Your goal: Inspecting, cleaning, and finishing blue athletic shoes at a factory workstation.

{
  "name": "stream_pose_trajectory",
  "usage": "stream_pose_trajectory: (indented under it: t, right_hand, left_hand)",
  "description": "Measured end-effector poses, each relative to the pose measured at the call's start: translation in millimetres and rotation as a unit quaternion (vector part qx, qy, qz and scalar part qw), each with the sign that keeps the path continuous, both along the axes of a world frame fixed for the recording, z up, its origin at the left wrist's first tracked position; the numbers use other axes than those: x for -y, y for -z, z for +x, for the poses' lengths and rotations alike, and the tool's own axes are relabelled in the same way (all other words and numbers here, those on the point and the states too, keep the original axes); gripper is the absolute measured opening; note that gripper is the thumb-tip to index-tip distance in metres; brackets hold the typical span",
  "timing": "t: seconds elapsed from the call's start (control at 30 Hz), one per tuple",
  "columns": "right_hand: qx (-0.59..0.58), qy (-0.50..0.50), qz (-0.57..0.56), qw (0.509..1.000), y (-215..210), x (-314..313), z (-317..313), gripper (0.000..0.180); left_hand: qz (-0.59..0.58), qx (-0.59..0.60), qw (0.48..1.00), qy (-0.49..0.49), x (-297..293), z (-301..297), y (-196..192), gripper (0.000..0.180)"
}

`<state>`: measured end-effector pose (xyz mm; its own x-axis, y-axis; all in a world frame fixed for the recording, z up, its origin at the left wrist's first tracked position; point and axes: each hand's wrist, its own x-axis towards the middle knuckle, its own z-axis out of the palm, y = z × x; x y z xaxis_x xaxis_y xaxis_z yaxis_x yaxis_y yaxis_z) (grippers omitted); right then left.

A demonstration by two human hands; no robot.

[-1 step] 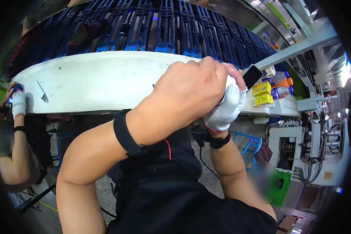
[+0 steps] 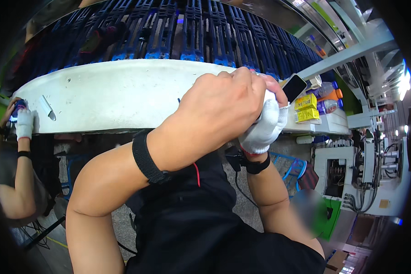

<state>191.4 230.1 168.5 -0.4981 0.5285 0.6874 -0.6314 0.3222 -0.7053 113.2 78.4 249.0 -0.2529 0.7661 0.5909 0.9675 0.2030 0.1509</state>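
1. Nearest the camera, a black garment (image 2: 201, 228) fills the lower frame at 6 o'clock, with both forearms rising from it toward the centre.
2. A black wristband (image 2: 147, 157) circles the left forearm at about 8 o'clock from the hands; a second black band (image 2: 256, 165) sits on the right wrist just below the glove.
3. The bare left hand (image 2: 223, 102) is curled closed, its fingers wrapped over the gloved fingers of the right hand at centre frame.
4. The right hand (image 2: 265, 128), in a white knit glove (image 2: 270, 119), is bunched under the left hand's grip; the two are pressed together, and whether the right hand holds anything cannot be told.
5. Both hands hover at the near edge of the white desk (image 2: 114, 96), which curves across the frame from 9 to 3 o'clock.
6. A dark phone (image 2: 294, 86) lies tilted on the desk just beside the hands, at 2 o'clock from them.
7. Yellow boxes (image 2: 306, 108) sit at 3 o'clock of the phone, with an orange-capped bottle (image 2: 331, 95) near them.
8. At the far left, 9 o'clock, another person's white-gloved hand (image 2: 23, 122) rests at the desk's edge.
9. Farthest off, at 12 o'clock, rows of blue racks (image 2: 192, 32) run behind the desk.
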Motion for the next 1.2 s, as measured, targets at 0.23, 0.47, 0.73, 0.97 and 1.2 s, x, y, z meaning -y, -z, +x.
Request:
stream_pose_trajectory:
  t: [0.23,0.47,0.73,0.97,1.2]
  right_hand:
    - [0.058,0.058,0.259,0.962,-7.5,24.3,49.9,0.058]
    - [0.148,0.024,0.279,0.949,57.4,33.7,42.4,0.059]
    - [0.088,0.030,0.333,0.938,59.8,75.6,20.8,0.056]
    - [0.092,-0.072,0.325,0.938,54.0,77.9,4.8,0.043]
    - [0.122,-0.127,0.290,0.941,43.4,62.7,18.7,0.042]
  left_hand:
    - [-0.058,0.007,0.991,0.123,49.2,-10.9,-5.1,0.088]
    - [-0.099,0.257,0.959,0.069,139.7,23.0,-19.0,0.128]
    - [-0.045,0.244,0.962,-0.116,169.9,31.1,38.6,0.125]
    - [0.002,0.221,0.967,-0.123,182.1,24.8,60.0,0.099]
    - [0.021,0.148,0.983,-0.105,172.6,38.3,62.6,0.075]
